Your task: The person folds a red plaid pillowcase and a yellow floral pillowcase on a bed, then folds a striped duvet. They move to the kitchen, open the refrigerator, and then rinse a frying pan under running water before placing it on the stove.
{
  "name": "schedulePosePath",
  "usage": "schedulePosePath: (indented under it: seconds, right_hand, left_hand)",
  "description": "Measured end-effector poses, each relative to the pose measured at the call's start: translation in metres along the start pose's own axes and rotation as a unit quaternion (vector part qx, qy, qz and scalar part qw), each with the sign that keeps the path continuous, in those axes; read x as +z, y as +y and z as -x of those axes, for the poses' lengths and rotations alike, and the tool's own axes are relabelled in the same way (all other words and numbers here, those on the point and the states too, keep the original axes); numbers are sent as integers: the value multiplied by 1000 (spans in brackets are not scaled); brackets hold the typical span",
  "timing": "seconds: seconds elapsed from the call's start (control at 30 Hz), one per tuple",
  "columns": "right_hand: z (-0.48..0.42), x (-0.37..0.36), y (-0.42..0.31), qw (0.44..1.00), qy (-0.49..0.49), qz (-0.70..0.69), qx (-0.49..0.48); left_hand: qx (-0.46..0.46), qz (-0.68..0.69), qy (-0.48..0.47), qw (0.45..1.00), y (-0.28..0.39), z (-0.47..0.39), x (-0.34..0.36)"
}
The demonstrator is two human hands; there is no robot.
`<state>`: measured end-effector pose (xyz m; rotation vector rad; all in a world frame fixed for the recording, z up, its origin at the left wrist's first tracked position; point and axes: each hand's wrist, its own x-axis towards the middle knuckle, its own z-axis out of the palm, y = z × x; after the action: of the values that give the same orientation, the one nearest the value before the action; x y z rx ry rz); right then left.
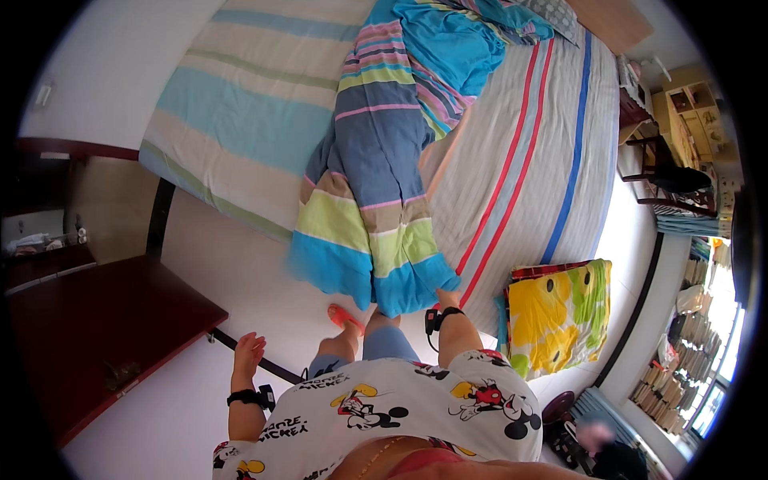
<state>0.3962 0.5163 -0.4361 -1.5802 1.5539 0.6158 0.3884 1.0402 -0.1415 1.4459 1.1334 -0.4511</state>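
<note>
A quilt [384, 144] with blue, green, brown and pink stripes lies in folds along the middle of the bed. Its turquoise end [414, 282] hangs over the near edge, in front of my legs. At the right corner of that end, my right hand [447, 297] holds the fabric, with the fingertips partly hidden by it. Away to the left, my left hand [248, 355] is raised over the floor, fingers apart, holding nothing. Black straps with small devices circle both wrists.
Striped bed sheets [258, 114] spread under and beside the quilt. A folded yellow floral cloth [558, 318] rests at the bed's near right corner. A dark red wooden cabinet [120, 336] stands left. A chair [678, 177] and stacked books [684, 342] are at right.
</note>
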Motion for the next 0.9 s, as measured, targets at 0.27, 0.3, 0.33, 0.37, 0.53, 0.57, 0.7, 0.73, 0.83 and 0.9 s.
schedulePosePath:
  seconds: [0.27,0.3,0.33,0.37,0.53,0.57,0.7,0.73,0.83,0.9]
  right_hand:
    - [-44,27,9,964,16,-255,71]
    - [-43,27,7,961,8,-265,76]
    - [-35,19,-1,956,-101,-270,59]
    - [-26,17,-13,961,-118,-250,29]
    - [15,34,-50,978,-108,-140,-112]
    - [24,40,-54,980,-91,-102,-145]
    - [92,40,-73,972,-15,-58,-226]
    - [116,41,-81,969,-6,-61,-238]
    - [205,38,-107,946,15,-87,-313]
    - [282,39,-120,907,13,-127,-401]
  left_hand:
    - [28,-125,-83,988,76,7,78]
    - [29,-130,-87,987,80,5,78]
    - [30,-133,-91,987,80,2,75]
    - [32,-136,-94,986,80,-2,70]
    - [33,-183,-136,973,89,-28,42]
    - [34,-187,-146,971,92,-37,34]
    - [101,-185,-198,957,113,-62,26]
    - [121,-176,-218,952,123,-63,22]
    - [160,-132,-257,944,134,-91,-23]
    - [184,-114,-250,944,142,-109,-58]
